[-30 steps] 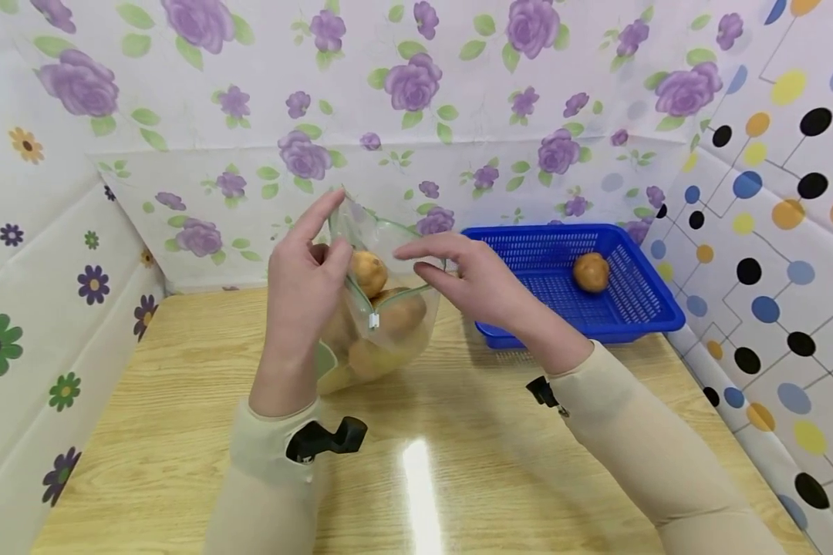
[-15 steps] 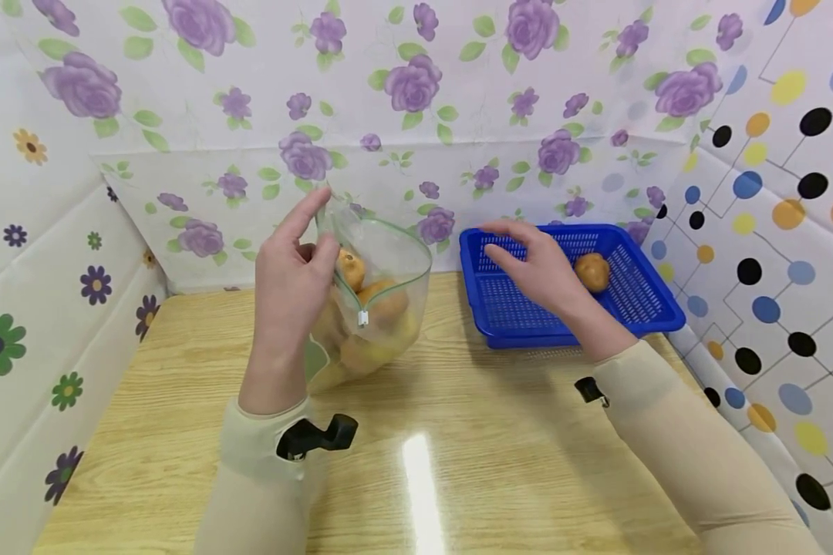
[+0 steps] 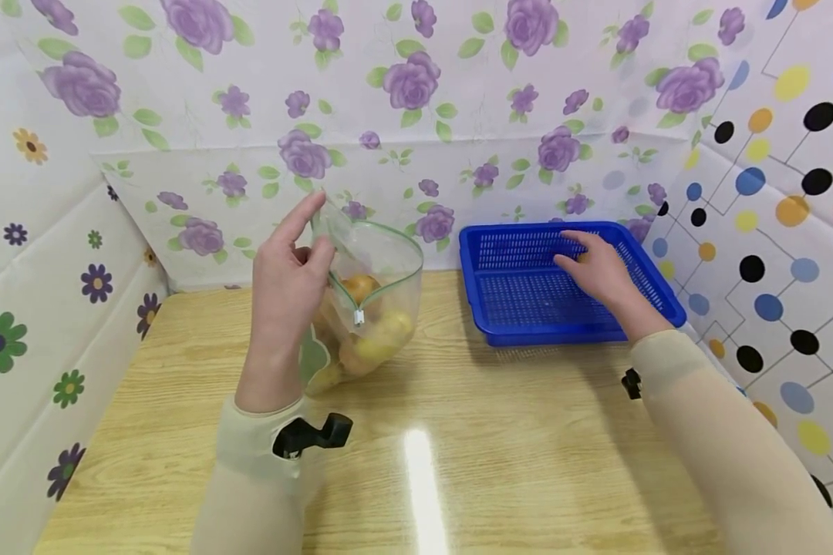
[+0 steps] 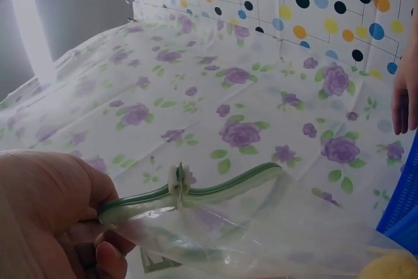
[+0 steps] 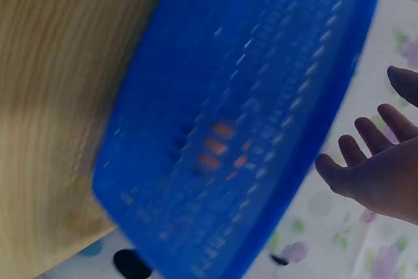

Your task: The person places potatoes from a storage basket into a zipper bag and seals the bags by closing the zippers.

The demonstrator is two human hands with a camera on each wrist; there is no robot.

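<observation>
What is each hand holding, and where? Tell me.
The left hand pinches the zip bag at its rim. The right hand, over the blue basket, holds nothing.

The right hand (image 3: pixel 600 270) covered whatever sat in the blue basket (image 3: pixel 527 297) in the head view, so nothing of it showed there. The right wrist view was badly smeared; only orange flecks came through the basket's mesh. In the left wrist view the zip bag (image 4: pixel 261 227) ran off the bottom edge, with a yellowish lump cut off in the lower right corner.
</observation>
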